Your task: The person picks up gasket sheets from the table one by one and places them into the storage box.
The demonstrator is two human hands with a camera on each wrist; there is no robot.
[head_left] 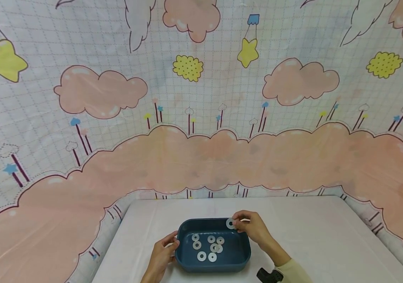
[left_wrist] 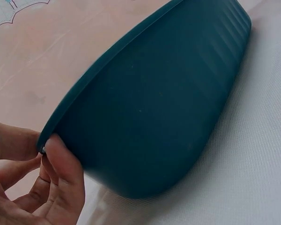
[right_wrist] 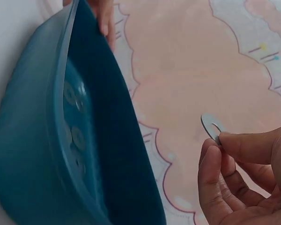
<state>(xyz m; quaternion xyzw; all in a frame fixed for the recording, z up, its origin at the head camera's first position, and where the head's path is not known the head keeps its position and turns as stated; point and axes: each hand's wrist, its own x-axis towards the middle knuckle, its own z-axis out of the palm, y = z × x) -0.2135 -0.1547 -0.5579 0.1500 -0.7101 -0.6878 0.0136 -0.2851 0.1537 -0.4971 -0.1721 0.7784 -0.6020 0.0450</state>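
Observation:
A dark blue rectangular plastic bin [head_left: 213, 269] stands on the table with several flat metal washers [head_left: 201, 256] lying on its floor, two of them overlapping. My left hand [head_left: 163, 252] grips the bin's left rim; in the left wrist view the thumb and fingers [left_wrist: 68, 171] pinch the edge of the dark blue wall [left_wrist: 145, 112]. Over the bin's far right corner, my right hand [head_left: 254, 228] holds one washer [head_left: 228, 221] between thumb and fingertips. The right wrist view shows this washer [right_wrist: 207, 123] on edge, apart from the bin.
A white cloth [head_left: 134, 220] covers the table. Behind it hangs a fabric backdrop [head_left: 222, 157] printed with clouds and stars. A black band or device [head_left: 270, 276] sits at the right wrist, by a pale sleeve [head_left: 293, 272].

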